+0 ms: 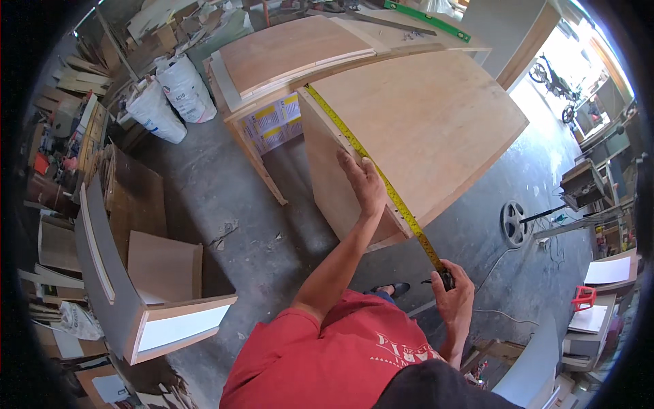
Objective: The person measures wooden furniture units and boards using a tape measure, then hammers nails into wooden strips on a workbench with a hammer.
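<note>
A yellow tape measure (397, 198) is pulled out along the near edge of a plywood cabinet (436, 116), its far end at the cabinet's back left corner. My right hand (455, 293) grips the dark tape case past the cabinet's near right corner. My left hand (365, 185) rests on the cabinet's edge with its fingers stretched out. One of its digits lies against the tape blade about midway along the edge. The underside of that hand is hidden.
Behind the cabinet stands a wooden workbench (293, 54) with panels and a green spirit level (428, 20). White sacks (185, 88) stand at the left. A grey-sided wooden unit (126, 279) lies nearer. At the right are a wheel (516, 223) and a red stool (584, 298).
</note>
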### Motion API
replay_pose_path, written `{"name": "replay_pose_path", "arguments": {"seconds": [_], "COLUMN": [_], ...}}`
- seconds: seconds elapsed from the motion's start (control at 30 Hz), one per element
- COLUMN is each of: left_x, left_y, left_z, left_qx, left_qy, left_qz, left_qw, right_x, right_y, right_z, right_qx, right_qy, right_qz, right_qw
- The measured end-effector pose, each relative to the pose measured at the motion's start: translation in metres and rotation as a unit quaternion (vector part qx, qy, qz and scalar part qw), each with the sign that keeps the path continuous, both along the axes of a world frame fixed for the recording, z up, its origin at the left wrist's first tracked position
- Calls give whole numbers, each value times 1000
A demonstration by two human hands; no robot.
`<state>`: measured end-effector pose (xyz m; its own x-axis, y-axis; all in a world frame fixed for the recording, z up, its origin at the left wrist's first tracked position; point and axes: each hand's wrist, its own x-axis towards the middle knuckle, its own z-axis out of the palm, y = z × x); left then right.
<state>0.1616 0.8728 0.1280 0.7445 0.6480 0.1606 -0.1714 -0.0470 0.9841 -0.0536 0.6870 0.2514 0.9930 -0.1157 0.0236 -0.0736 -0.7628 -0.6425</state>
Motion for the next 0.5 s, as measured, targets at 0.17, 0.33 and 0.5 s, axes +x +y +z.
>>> {"name": "replay_pose_path", "arguments": {"seconds": [0.17,0.33,0.5], "left_x": [-3,-8,-7], "left_y": [-2,-3,-5], "left_z": [-1,-7,1], "left_qx": [19,25,11], "left_qy": [5,11,24], "left_qz": [13,19,-5], "left_qw": [1000,999,1000], "right_x": [-6,-12,-6], "right_y": [-1,-2,-7], "right_z": [-1,-6,-16], "right_qx": [-4,-21,-15], "right_qy": [4,-15,-30], "right_qz": [-1,9,10], "right_qw": [1000,1000,999]}}
